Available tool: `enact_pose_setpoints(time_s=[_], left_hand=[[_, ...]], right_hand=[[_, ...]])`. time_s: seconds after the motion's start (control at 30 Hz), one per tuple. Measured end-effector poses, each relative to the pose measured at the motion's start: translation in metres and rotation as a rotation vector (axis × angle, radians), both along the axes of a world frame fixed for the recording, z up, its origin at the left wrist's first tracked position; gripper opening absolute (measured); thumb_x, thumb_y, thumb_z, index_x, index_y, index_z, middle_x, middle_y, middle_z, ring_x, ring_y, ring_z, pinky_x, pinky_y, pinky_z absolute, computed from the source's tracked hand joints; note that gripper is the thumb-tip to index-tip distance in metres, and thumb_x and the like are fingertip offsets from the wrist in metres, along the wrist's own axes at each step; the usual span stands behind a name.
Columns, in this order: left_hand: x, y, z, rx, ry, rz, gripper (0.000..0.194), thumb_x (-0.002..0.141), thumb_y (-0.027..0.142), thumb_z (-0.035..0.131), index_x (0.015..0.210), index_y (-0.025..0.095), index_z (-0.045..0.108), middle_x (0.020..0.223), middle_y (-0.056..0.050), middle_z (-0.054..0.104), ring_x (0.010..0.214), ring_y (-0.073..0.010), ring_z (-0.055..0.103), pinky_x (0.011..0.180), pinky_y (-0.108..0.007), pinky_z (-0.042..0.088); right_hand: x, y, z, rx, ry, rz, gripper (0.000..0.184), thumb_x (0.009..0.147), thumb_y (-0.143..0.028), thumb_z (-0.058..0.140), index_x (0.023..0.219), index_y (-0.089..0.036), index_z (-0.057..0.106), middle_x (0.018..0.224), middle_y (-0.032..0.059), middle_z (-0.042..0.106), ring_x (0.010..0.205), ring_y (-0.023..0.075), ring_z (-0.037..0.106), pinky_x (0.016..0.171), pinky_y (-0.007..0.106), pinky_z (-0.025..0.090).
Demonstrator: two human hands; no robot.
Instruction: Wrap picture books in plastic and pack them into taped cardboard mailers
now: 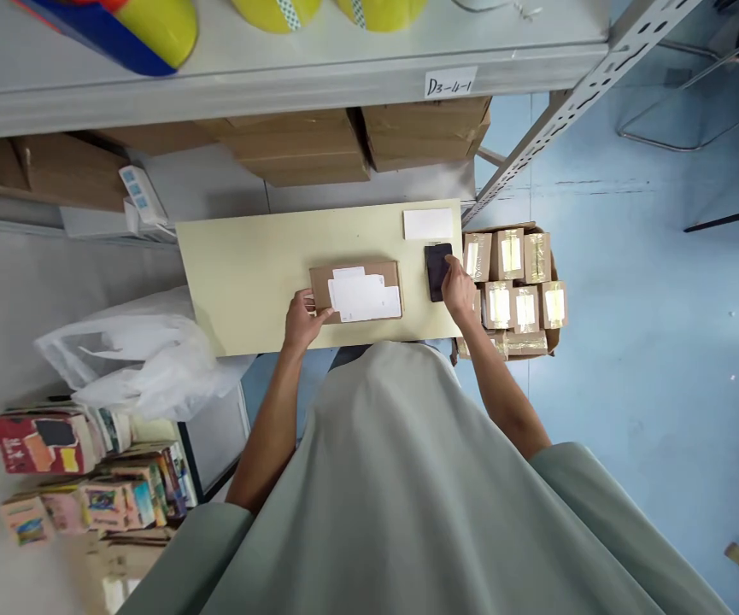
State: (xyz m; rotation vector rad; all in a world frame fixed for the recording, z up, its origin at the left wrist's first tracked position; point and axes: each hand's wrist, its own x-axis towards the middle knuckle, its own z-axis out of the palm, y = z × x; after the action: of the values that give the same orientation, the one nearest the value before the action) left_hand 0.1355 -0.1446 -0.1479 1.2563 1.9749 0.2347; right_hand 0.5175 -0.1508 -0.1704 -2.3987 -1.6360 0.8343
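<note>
A flat brown cardboard box (321,286) with white paper labels (366,297) on top lies on a pale yellow table (247,256). My left hand (305,320) grips its near left corner, thumb along the front edge and fingers at the left side. To the right of the box is a dark, phone-like device (436,278). My right hand (457,290) has its fingers closed at the right edge of this phone; whether it is lifted off the table I cannot tell. A white slip of paper (428,224) lies just beyond it.
An open carton (556,329) of small taped boxes stands right of the table. Overhead at the back runs a grey shelf (318,85), with large cartons (298,149) beneath. White plastic bags (144,350) and stacked books (131,487) are on the left.
</note>
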Motion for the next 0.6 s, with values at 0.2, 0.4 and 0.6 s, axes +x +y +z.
enact_pose_setpoints(time_s=[0.2,0.4,0.6], left_hand=[[0.026,-0.022,0.008,-0.048,-0.026,0.033,0.064,0.085,0.027,0.087,0.143,0.021,0.060,0.123,-0.011,0.077,0.115,-0.0293,0.077,0.100,-0.042,0.065],[0.045,-0.046,0.009,-0.102,-0.109,0.240,0.070,0.094,0.033,0.085,0.155,0.016,0.053,0.146,-0.021,0.075,0.132,-0.0311,0.075,0.113,-0.043,0.060],[0.055,-0.081,0.013,-0.036,-0.219,0.269,0.071,0.103,0.049,0.075,0.157,0.010,0.054,0.144,-0.024,0.077,0.147,-0.0351,0.067,0.124,-0.049,0.052]], right_hand=[[0.017,0.011,-0.032,0.008,0.108,0.095,0.060,0.109,-0.013,0.029,0.163,-0.015,0.056,0.140,0.0186,0.079,0.104,0.0347,0.082,0.092,0.046,0.063],[0.007,-0.027,-0.035,0.096,0.340,0.061,0.049,0.116,-0.033,0.036,0.152,-0.016,0.065,0.118,0.0165,0.085,0.102,0.0342,0.083,0.097,0.047,0.064],[-0.035,-0.097,-0.015,0.088,0.679,0.041,0.051,0.113,-0.046,0.047,0.151,-0.021,0.069,0.150,0.0139,0.077,0.130,0.0325,0.078,0.117,0.049,0.061]])
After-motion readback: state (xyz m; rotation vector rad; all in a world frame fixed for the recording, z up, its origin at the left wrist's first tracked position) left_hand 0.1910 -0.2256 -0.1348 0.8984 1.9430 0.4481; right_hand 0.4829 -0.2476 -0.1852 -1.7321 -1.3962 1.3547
